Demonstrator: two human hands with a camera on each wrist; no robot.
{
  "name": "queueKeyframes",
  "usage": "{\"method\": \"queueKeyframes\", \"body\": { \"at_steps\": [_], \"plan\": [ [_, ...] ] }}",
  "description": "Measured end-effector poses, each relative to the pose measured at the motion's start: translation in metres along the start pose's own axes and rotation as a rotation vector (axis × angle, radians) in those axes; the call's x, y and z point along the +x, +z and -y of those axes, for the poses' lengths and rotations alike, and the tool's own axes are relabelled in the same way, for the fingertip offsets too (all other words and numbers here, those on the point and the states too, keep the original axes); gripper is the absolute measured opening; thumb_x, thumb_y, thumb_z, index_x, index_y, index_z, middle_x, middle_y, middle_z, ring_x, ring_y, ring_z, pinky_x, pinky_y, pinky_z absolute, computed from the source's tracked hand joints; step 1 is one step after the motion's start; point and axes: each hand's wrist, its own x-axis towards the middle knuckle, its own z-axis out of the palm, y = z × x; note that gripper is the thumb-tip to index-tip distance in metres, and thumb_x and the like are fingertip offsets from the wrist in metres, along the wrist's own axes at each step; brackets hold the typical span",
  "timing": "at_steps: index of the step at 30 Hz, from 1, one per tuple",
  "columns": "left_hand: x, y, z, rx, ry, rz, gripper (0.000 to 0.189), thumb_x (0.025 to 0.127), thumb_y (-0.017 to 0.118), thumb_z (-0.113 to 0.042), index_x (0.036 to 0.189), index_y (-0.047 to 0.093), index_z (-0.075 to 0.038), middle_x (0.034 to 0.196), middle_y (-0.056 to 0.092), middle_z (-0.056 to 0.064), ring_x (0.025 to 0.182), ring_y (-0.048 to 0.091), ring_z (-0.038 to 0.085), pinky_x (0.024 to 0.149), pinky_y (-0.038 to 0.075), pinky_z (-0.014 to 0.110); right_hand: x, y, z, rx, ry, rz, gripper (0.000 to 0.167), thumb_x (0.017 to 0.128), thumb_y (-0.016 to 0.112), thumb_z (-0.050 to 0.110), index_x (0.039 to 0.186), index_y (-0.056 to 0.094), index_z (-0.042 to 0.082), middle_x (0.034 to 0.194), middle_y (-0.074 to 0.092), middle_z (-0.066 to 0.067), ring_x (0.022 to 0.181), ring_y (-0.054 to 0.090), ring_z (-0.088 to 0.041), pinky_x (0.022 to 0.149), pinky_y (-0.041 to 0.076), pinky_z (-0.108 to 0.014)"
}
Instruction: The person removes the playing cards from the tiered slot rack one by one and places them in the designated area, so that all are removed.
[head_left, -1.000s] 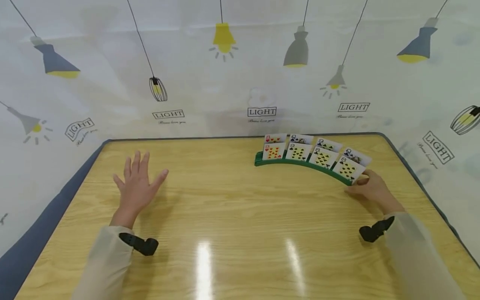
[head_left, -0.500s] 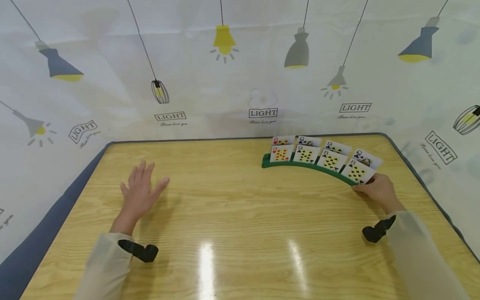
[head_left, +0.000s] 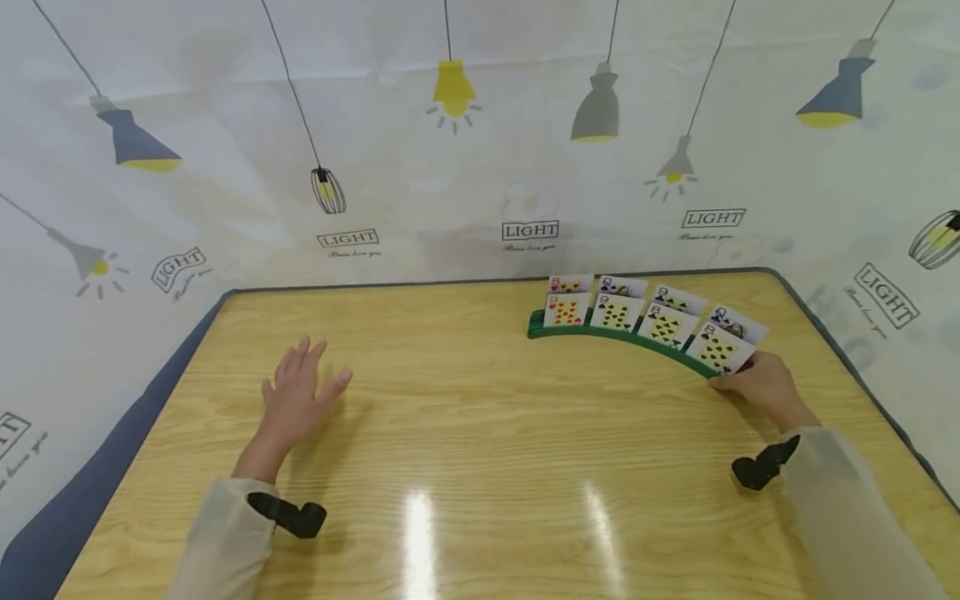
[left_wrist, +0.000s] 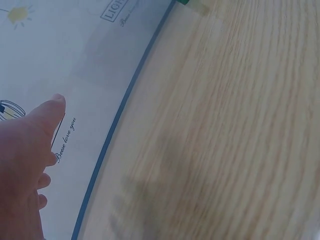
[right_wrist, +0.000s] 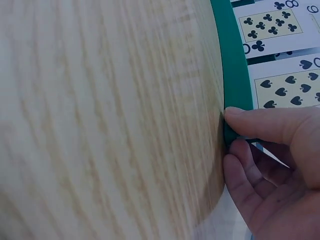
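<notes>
A curved green card holder (head_left: pixel 622 336) stands at the back right of the table, with several playing cards upright in two rows. The front row shows a nine of hearts (head_left: pixel 566 311) at the left end and an eight of spades (head_left: pixel 718 348) at the right end. My right hand (head_left: pixel 767 387) pinches the holder's right end; in the right wrist view its thumb (right_wrist: pixel 260 122) lies on the green front edge, fingers curled beneath. Over the left part of the table my left hand (head_left: pixel 298 404) hovers with fingers spread, holding nothing.
The wooden table (head_left: pixel 450 417) has a dark blue border, and a white sheet (head_left: pixel 420 167) printed with lamps rises behind and at the sides. Black wrist cameras are strapped over both sleeves. The holder stands near the table's back edge.
The card holder has shifted a little to the right with my right hand, whose grip on its end is closer. My left hand has drawn slightly back and to the right.
</notes>
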Motion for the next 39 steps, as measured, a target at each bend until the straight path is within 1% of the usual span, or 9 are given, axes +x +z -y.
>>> {"method": "queueKeyframes", "body": {
  "at_steps": [4, 8, 12, 16, 22, 27, 34, 37, 39],
  "plan": [
    [0.001, 0.001, -0.002, -0.009, 0.007, -0.008, 0.072, 0.094, 0.041, -0.05, 0.144, 0.02, -0.002, 0.149, 0.007, 0.023, 0.134, 0.001, 0.043, 0.09, 0.001, 0.073, -0.007, -0.003, -0.004, -0.011, -0.023, 0.015, 0.064, 0.077, 0.074, 0.025, 0.119, 0.047, -0.015, 0.105, 0.057, -0.03, 0.092, 0.055, -0.038, 0.072, 0.045, -0.044],
    [0.003, 0.003, -0.003, -0.013, 0.011, -0.006, 0.072, 0.093, 0.041, -0.05, 0.144, 0.021, -0.002, 0.149, 0.008, 0.022, 0.134, 0.003, 0.043, 0.09, 0.003, 0.073, -0.02, -0.006, -0.008, -0.029, -0.018, 0.033, 0.061, 0.076, 0.075, 0.026, 0.112, 0.051, -0.016, 0.096, 0.06, -0.025, 0.083, 0.057, -0.032, 0.066, 0.046, -0.039],
    [0.003, 0.004, -0.004, -0.013, 0.013, -0.004, 0.071, 0.093, 0.042, -0.049, 0.143, 0.022, -0.002, 0.149, 0.008, 0.022, 0.134, 0.003, 0.043, 0.09, 0.003, 0.073, -0.029, -0.006, -0.008, -0.061, -0.022, 0.034, 0.063, 0.075, 0.076, 0.027, 0.111, 0.049, -0.017, 0.094, 0.059, -0.026, 0.084, 0.056, -0.035, 0.065, 0.045, -0.038],
    [0.0, 0.004, -0.004, -0.019, 0.006, -0.009, 0.07, 0.094, 0.042, -0.047, 0.143, 0.024, -0.001, 0.149, 0.008, 0.023, 0.133, 0.003, 0.044, 0.09, 0.003, 0.073, -0.031, -0.003, -0.009, -0.069, -0.055, 0.027, 0.067, 0.075, 0.075, 0.027, 0.115, 0.046, -0.018, 0.098, 0.057, -0.031, 0.088, 0.055, -0.041, 0.068, 0.045, -0.043],
    [-0.005, 0.006, -0.005, -0.032, -0.012, 0.008, 0.069, 0.094, 0.042, -0.046, 0.143, 0.023, -0.001, 0.149, 0.008, 0.023, 0.134, 0.003, 0.043, 0.092, 0.002, 0.072, -0.027, -0.002, -0.011, -0.064, -0.061, 0.029, 0.071, 0.078, 0.074, 0.029, 0.12, 0.042, -0.019, 0.106, 0.054, -0.035, 0.094, 0.053, -0.043, 0.072, 0.044, -0.046],
    [-0.008, 0.007, -0.006, -0.042, -0.024, 0.004, 0.068, 0.094, 0.043, -0.045, 0.143, 0.024, -0.002, 0.149, 0.008, 0.023, 0.134, 0.003, 0.043, 0.092, 0.001, 0.071, -0.021, -0.002, -0.011, -0.06, -0.081, 0.034, 0.071, 0.078, 0.073, 0.028, 0.121, 0.041, -0.018, 0.109, 0.051, -0.036, 0.097, 0.052, -0.046, 0.074, 0.044, -0.049],
    [-0.004, 0.015, -0.008, -0.062, -0.015, 0.01, 0.068, 0.094, 0.044, -0.046, 0.143, 0.025, -0.003, 0.15, 0.007, 0.021, 0.134, 0.002, 0.042, 0.092, 0.001, 0.071, -0.023, -0.01, -0.016, -0.114, -0.097, 0.012, 0.068, 0.079, 0.072, 0.03, 0.117, 0.044, -0.019, 0.103, 0.054, -0.035, 0.092, 0.053, -0.046, 0.071, 0.044, -0.05],
    [-0.001, 0.018, -0.01, -0.06, -0.014, 0.004, 0.068, 0.094, 0.044, -0.046, 0.142, 0.025, -0.002, 0.149, 0.008, 0.022, 0.134, 0.003, 0.042, 0.092, 0.002, 0.072, -0.026, -0.013, -0.02, -0.105, -0.096, 0.014, 0.066, 0.08, 0.07, 0.031, 0.116, 0.045, -0.018, 0.099, 0.056, -0.032, 0.088, 0.055, -0.041, 0.07, 0.045, -0.048],
    [0.001, 0.02, -0.011, -0.055, -0.007, 0.001, 0.069, 0.094, 0.044, -0.046, 0.142, 0.025, -0.002, 0.149, 0.008, 0.021, 0.134, 0.003, 0.042, 0.092, 0.002, 0.072, -0.028, -0.016, -0.025, -0.087, -0.086, 0.023, 0.067, 0.082, 0.069, 0.032, 0.119, 0.043, -0.017, 0.101, 0.055, -0.031, 0.089, 0.055, -0.04, 0.07, 0.045, -0.046]
  ]
}}
